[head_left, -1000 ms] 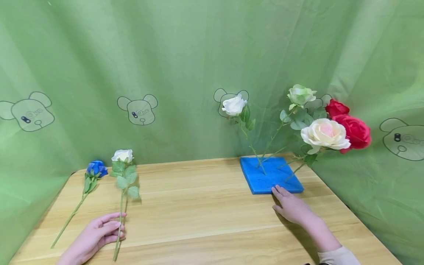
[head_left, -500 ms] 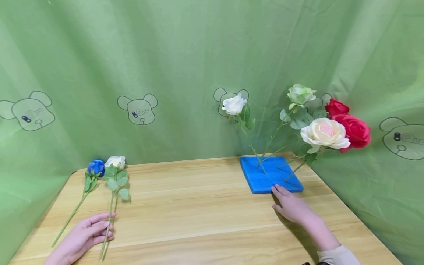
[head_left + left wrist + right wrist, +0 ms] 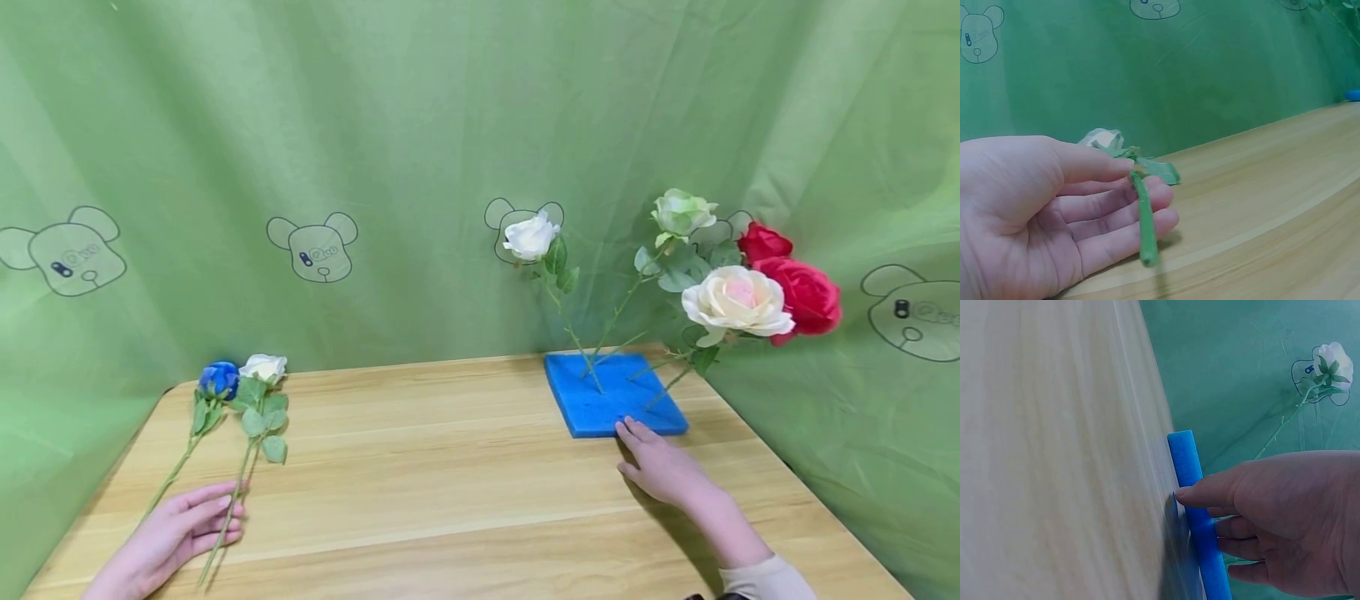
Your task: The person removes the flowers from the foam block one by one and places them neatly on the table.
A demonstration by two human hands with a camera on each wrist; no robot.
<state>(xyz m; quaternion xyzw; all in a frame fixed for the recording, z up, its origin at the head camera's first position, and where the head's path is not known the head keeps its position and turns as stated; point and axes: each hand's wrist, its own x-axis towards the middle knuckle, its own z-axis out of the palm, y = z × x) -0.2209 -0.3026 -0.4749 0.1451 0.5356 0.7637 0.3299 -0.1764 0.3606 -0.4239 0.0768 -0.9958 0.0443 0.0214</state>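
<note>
My left hand (image 3: pixel 168 533) pinches the stem of a white rose (image 3: pixel 262 367) between thumb and fingers. The rose slants low over the table, its bloom pointing away; in the left wrist view the stem's cut end (image 3: pixel 1149 256) points back toward the camera. Just left of it a blue rose (image 3: pixel 219 380) lies on the table, its lower stem hidden behind the left hand. At the right, my right hand (image 3: pixel 663 471) rests its extended fingers on the front edge of a blue foam block (image 3: pixel 577 417). In the right wrist view the thumb (image 3: pixel 1194 495) lies by the foam's side.
Several roses stand in the foam: a white one (image 3: pixel 531 237), a pale green one (image 3: pixel 682 214), a cream-pink one (image 3: pixel 737 302) and red ones (image 3: pixel 802 296) leaning right. A green curtain (image 3: pixel 420 167) surrounds the wooden table (image 3: pixel 420 467) at the back and sides.
My left hand has moved left with the white rose and lowered its bloom beside the blue rose. The right hand has stayed on the foam block.
</note>
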